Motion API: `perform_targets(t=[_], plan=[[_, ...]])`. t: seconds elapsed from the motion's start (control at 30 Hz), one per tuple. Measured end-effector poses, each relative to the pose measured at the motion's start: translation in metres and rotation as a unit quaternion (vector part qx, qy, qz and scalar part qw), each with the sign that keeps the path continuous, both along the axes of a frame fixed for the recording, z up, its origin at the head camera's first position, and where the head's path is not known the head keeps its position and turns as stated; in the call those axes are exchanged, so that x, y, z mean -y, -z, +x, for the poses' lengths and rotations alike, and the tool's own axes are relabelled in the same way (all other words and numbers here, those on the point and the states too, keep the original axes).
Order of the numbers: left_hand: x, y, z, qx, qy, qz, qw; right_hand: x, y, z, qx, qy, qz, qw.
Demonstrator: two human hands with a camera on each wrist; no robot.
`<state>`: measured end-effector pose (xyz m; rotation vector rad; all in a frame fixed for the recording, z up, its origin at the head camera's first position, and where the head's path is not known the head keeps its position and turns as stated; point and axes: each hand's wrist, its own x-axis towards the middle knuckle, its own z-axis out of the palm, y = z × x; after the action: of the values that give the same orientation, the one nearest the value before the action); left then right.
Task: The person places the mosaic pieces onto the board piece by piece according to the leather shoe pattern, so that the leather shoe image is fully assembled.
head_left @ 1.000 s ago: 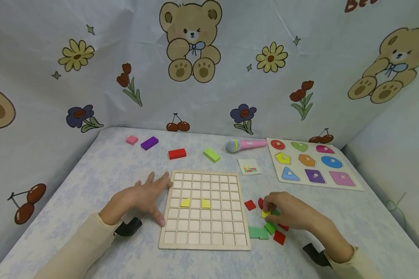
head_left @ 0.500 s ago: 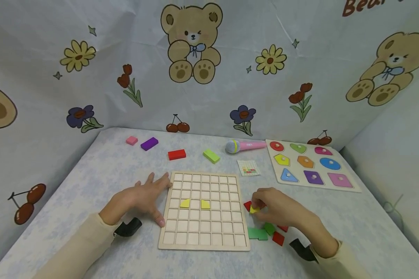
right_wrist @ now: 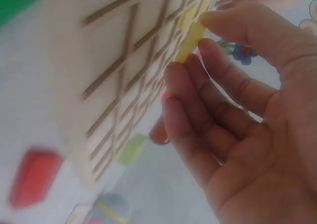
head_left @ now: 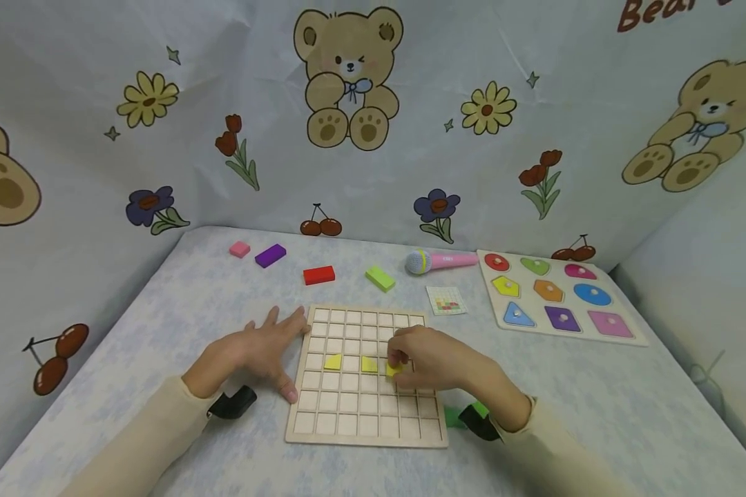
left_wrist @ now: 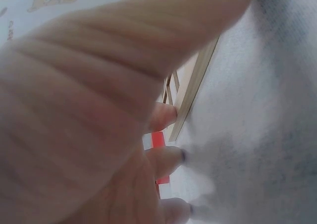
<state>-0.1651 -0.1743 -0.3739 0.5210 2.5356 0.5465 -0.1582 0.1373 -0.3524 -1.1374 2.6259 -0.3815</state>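
Observation:
A wooden grid board (head_left: 367, 443) lies flat on the table, with two yellow tiles (head_left: 333, 362) in one of its middle rows. My right hand (head_left: 438, 359) is over the right half of the board, pinching another yellow tile (right_wrist: 190, 43) between thumb and fingers. In the right wrist view that tile is close over the grid, tilted. My left hand (head_left: 255, 355) rests along the board's left edge, fingers spread, its thumb and a fingertip at the rim. Green tiles (head_left: 454, 417) by the board's lower right corner are partly hidden under my right wrist.
Pink (head_left: 239, 249), purple (head_left: 270, 255), red (head_left: 319, 275) and lime (head_left: 380, 279) blocks lie behind the board. A toy microphone (head_left: 447, 260), a small pattern card (head_left: 446, 301) and a shape puzzle (head_left: 609, 331) are farther right. A red tile (right_wrist: 34, 177) shows beside the board.
My right hand has picked the yellow tile out of the loose pile and carried it left, over the board. The left hand has stayed at the board's edge.

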Motion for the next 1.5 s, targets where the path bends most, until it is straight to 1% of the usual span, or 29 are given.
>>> perform_targets(t=[0.17, 0.4, 0.6, 0.8, 0.93, 1.07, 1.13, 1.27, 1.33, 1.5], plan=[[-0.001, 0.002, 0.0, 0.002, 0.004, -0.009, 1.0, 0.028, 0.0, -0.002, -0.004, -0.023, 0.015, 1.0], [-0.001, 0.001, 0.001, 0.002, 0.005, -0.009, 0.9999, 0.059, 0.001, -0.001, -0.019, -0.054, 0.048, 0.997], [-0.002, -0.001, 0.002, 0.0, 0.008, -0.009, 0.9999, 0.072, 0.005, 0.004, -0.027, -0.055, 0.085, 0.994], [-0.001, -0.003, 0.002, 0.0, 0.004, -0.003, 1.0, 0.072, 0.004, 0.01, -0.047, -0.052, 0.094, 0.993], [-0.001, -0.003, 0.003, 0.006, 0.002, -0.002, 1.0, 0.065, 0.002, 0.014, -0.044, -0.06, 0.073, 0.995], [-0.001, -0.004, 0.003, 0.004, 0.0, -0.007, 1.0, 0.046, -0.003, 0.018, -0.041, -0.055, 0.039, 0.997], [-0.001, -0.004, 0.002, 0.0, 0.002, -0.01, 0.9999, 0.033, -0.004, 0.02, -0.04, -0.039, 0.026, 0.998], [-0.002, -0.004, 0.001, -0.006, 0.007, -0.013, 0.9999, 0.003, -0.005, 0.022, -0.03, 0.007, 0.014, 0.999], [-0.002, -0.003, 0.001, -0.007, 0.008, -0.013, 0.9999, -0.011, -0.004, 0.022, -0.019, 0.031, 0.011, 0.999], [-0.002, 0.001, 0.001, -0.003, 0.002, -0.003, 1.0, -0.044, -0.002, 0.021, -0.001, 0.076, 0.004, 0.997]])
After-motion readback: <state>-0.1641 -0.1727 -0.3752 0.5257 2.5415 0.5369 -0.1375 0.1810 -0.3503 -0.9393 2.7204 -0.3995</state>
